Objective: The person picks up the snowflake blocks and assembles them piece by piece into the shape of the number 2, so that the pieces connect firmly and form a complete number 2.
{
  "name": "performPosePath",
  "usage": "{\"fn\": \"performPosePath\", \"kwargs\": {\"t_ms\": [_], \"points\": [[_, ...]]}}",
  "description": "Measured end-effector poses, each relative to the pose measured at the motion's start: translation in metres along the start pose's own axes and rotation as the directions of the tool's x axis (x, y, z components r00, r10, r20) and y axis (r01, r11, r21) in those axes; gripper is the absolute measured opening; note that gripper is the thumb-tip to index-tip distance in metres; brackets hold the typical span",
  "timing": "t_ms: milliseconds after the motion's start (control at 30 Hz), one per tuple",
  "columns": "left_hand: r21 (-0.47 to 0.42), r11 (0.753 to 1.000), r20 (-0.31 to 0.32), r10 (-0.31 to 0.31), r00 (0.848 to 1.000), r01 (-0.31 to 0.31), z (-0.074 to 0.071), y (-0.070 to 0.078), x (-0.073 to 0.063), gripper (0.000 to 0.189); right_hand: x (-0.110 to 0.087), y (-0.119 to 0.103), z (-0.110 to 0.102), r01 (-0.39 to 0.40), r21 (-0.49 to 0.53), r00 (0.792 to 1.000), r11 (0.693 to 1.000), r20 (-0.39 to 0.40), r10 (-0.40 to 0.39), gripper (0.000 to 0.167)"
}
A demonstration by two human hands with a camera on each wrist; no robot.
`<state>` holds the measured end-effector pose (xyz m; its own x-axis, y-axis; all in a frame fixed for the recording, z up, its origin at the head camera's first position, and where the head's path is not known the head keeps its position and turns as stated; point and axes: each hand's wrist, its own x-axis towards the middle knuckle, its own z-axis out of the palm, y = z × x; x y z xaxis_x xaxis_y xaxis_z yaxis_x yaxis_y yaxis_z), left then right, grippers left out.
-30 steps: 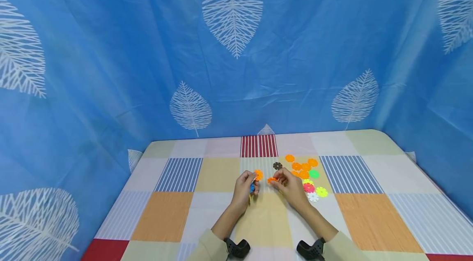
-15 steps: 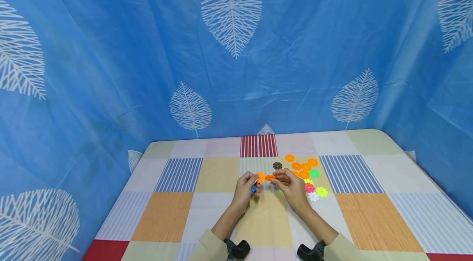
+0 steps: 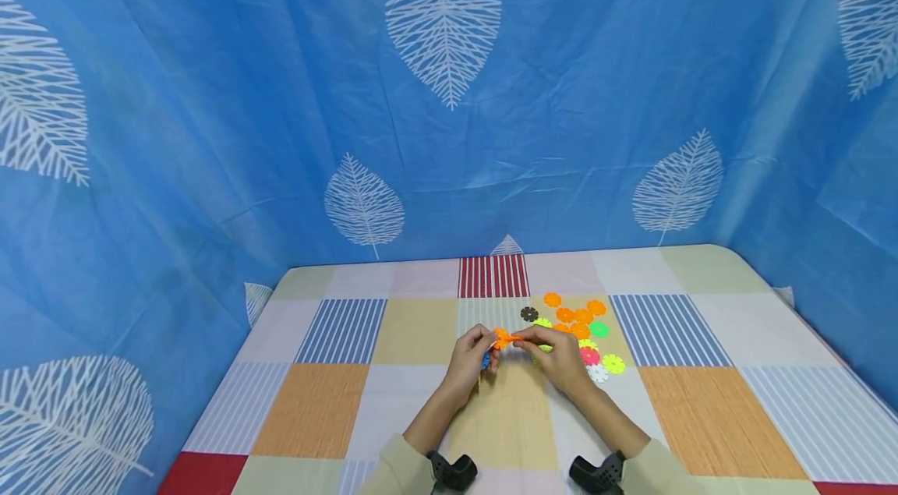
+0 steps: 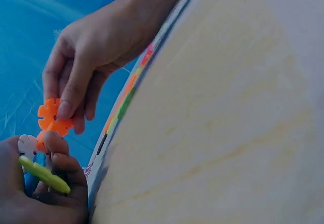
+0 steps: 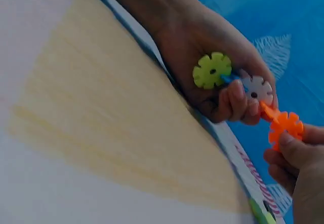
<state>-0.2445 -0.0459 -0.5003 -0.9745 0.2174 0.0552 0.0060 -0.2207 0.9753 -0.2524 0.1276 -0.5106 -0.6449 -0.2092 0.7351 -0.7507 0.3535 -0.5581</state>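
head view: left hand [image 3: 466, 361] curled round linked discs [image 5: 258, 87], right hand [image 3: 561, 362] pinching orange disc [image 5: 285, 124]; we judge joining step, next calling for steady push; fit too small to tell.

Orange disc [image 4: 48, 116] in right grip [image 4: 96, 49], yellow-green disc [image 4: 44, 174] in left grip [image 4: 48, 206]

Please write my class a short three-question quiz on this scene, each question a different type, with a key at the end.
1. True or false: the right hand pinches an orange disc.
2. In the head view, which of these lies farthest left on the table? A) green disc; B) black disc; C) pink disc.
3. Fill in: in the right wrist view, between the lime disc and white disc at the left hand shows a ____ piece.

Key: 1 true; 2 B; 3 blue.
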Motion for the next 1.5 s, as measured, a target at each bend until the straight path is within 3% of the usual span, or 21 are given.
{"fn": "performPosePath", "kwargs": {"t_ms": [100,167,233,300,400,467,533,667,733,800,867,900,1033,1100,1167,1300,1500], "points": [[0.003,1.0,-0.041,0.002,0.999,-0.002,0.002,-0.002,0.001,0.017,0.005,0.008,-0.005,-0.031,-0.009,0.996,0.999,0.081,0.032,0.029],[-0.003,1.0,-0.071,0.001,0.998,-0.001,0.002,-0.003,0.002,0.016,0.011,0.014,-0.009,-0.1,-0.041,0.988,0.994,0.115,0.104,0.041],[-0.009,1.0,-0.091,0.006,0.996,-0.007,0.002,-0.004,0.003,0.015,0.017,0.022,-0.012,-0.175,-0.138,0.975,0.975,0.115,0.191,0.05],[-0.025,1.0,-0.102,0.004,0.995,-0.006,0.001,-0.005,0.004,0.013,0.024,0.029,-0.014,-0.228,-0.292,0.957,0.929,0.107,0.268,0.05],[-0.027,1.0,-0.104,0.003,0.995,-0.006,0.0,-0.004,0.004,0.016,0.031,0.038,-0.015,-0.211,-0.527,0.935,0.823,0.137,0.327,0.042],[-0.018,1.0,-0.094,0.008,0.996,-0.01,-0.001,-0.004,0.004,0.023,0.035,0.041,-0.015,-0.182,-0.61,0.926,0.772,0.157,0.343,0.035],[-0.005,1.0,-0.084,0.012,0.996,-0.012,-0.001,-0.003,0.005,0.029,0.037,0.043,-0.015,-0.193,-0.626,0.923,0.756,0.146,0.356,0.028],[0.001,1.0,-0.078,0.004,0.997,-0.004,-0.001,-0.002,0.005,0.032,0.038,0.039,-0.013,-0.306,-0.462,0.924,0.832,0.067,0.377,0.02],[-0.002,1.0,-0.092,-0.006,0.996,0.006,0.0,-0.001,0.005,0.032,0.036,0.034,-0.012,-0.382,-0.303,0.91,0.873,0.041,0.413,0.019],[-0.007,1.0,-0.108,-0.011,0.994,0.011,0.0,-0.002,0.005,0.031,0.032,0.027,-0.012,-0.454,-0.124,0.888,0.883,0.026,0.46,0.019],[-0.007,1.0,-0.117,-0.001,0.993,0.001,-0.001,-0.003,0.006,0.031,0.027,0.019,-0.011,-0.517,0.05,0.856,0.854,0.024,0.517,0.021],[-0.006,1.0,-0.121,0.004,0.993,-0.005,-0.001,-0.004,0.006,0.032,0.025,0.015,-0.01,-0.548,0.143,0.834,0.824,0.028,0.55,0.022],[-0.003,0.999,-0.121,0.036,0.992,-0.036,-0.002,-0.004,0.006,0.031,0.017,-0.002,-0.008,-0.614,0.434,0.755,0.659,0.082,0.65,0.028],[-0.008,0.999,-0.117,0.042,0.992,-0.043,-0.002,-0.004,0.006,0.03,0.015,-0.008,-0.006,-0.625,0.518,0.727,0.584,0.114,0.677,0.028],[-0.016,0.999,-0.108,0.045,0.993,-0.047,-0.003,-0.003,0.005,0.029,0.014,-0.012,-0.005,-0.634,0.557,0.708,0.536,0.141,0.692,0.028],[-0.01,0.999,-0.087,0.041,0.995,-0.042,-0.001,0.005,0.0,0.028,0.011,-0.015,-0.003,-0.647,0.579,0.687,0.496,0.161,0.708,0.025],[0.025,0.998,-0.064,0.052,0.997,-0.05,0.004,0.018,-0.008,0.027,0.007,-0.015,0.001,-0.659,0.566,0.682,0.495,0.173,0.71,0.023]]}}
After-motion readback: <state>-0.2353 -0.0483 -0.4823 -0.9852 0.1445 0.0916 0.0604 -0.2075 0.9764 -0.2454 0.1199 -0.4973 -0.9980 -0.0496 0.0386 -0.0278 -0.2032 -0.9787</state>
